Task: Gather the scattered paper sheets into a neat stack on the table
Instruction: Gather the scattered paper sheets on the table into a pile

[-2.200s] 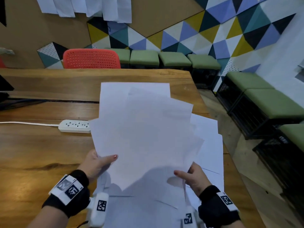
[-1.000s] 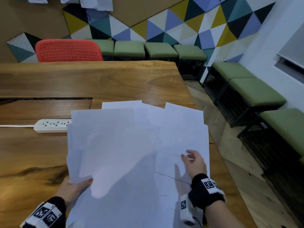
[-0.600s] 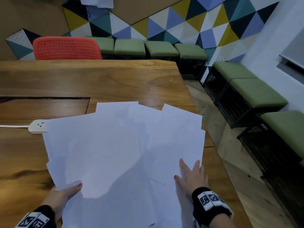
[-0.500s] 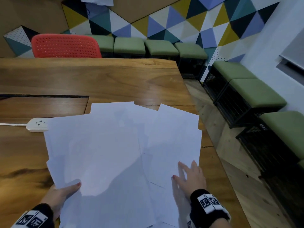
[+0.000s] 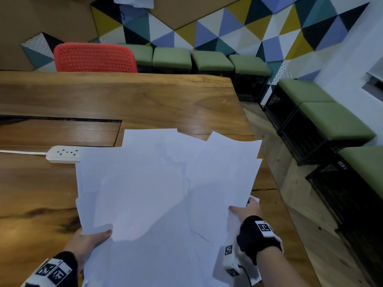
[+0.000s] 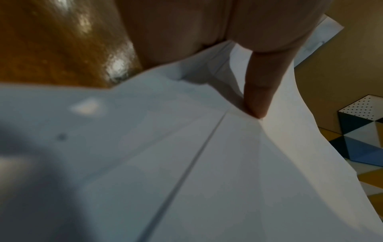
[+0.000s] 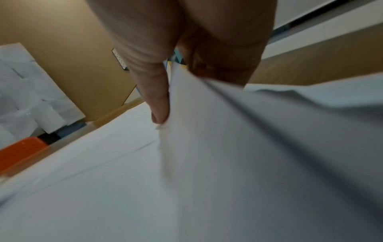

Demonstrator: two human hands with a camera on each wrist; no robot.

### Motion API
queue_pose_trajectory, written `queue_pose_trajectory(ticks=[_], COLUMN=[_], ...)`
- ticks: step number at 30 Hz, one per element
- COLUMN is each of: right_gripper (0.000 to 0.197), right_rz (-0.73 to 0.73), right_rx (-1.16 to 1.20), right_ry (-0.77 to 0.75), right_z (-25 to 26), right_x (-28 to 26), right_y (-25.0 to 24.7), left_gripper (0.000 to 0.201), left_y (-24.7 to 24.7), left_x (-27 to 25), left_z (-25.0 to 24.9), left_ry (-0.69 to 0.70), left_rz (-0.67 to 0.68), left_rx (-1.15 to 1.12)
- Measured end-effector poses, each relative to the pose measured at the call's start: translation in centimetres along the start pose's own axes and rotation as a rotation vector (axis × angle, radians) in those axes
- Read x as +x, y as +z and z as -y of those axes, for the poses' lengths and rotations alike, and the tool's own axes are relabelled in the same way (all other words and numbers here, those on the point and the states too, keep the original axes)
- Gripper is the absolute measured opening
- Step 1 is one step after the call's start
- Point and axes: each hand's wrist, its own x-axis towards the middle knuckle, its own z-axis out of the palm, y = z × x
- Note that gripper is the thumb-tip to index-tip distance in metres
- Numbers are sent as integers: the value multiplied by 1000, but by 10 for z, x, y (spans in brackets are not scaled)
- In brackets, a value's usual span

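Several white paper sheets (image 5: 165, 187) fan out unevenly over the wooden table (image 5: 124, 100), overlapping one another. My left hand (image 5: 91, 239) pinches the lower left corner of the fan, thumb on top; in the left wrist view the thumb presses on the paper sheets (image 6: 186, 163). My right hand (image 5: 246, 210) grips the lower right edge of the fan; in the right wrist view the thumb and fingers pinch a bunched fold of the paper sheets (image 7: 207, 147). More sheets lie flat under the held ones near the front edge.
A white power strip (image 5: 64, 153) with its cable lies left of the papers. A dark slot (image 5: 62, 119) runs across the table. A red chair (image 5: 95, 58) and green stools (image 5: 211, 62) stand beyond. The table's right edge drops to the floor (image 5: 300, 193).
My right hand went from lying flat with spread fingers on the sheets to pinching their right edge. The fan has shifted slightly right, uncovering more of the power strip.
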Motion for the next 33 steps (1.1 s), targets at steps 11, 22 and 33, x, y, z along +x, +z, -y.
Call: queue_pose_trajectory(ticks=[11, 22, 33], right_gripper=[37, 26, 27], right_rz=[170, -187, -513], right_rx=[124, 74, 294], right_ry=[-53, -314, -532], right_z=[-15, 17, 57], right_x=[-31, -38, -72], right_y=[16, -29, -67], left_gripper=[39, 38, 33], left_y=[1, -2, 2], left_x=[-2, 7, 4], left_z=[-4, 2, -2], left_ry=[-10, -11, 16], left_rz=[18, -20, -16], left_rx=[52, 89, 107])
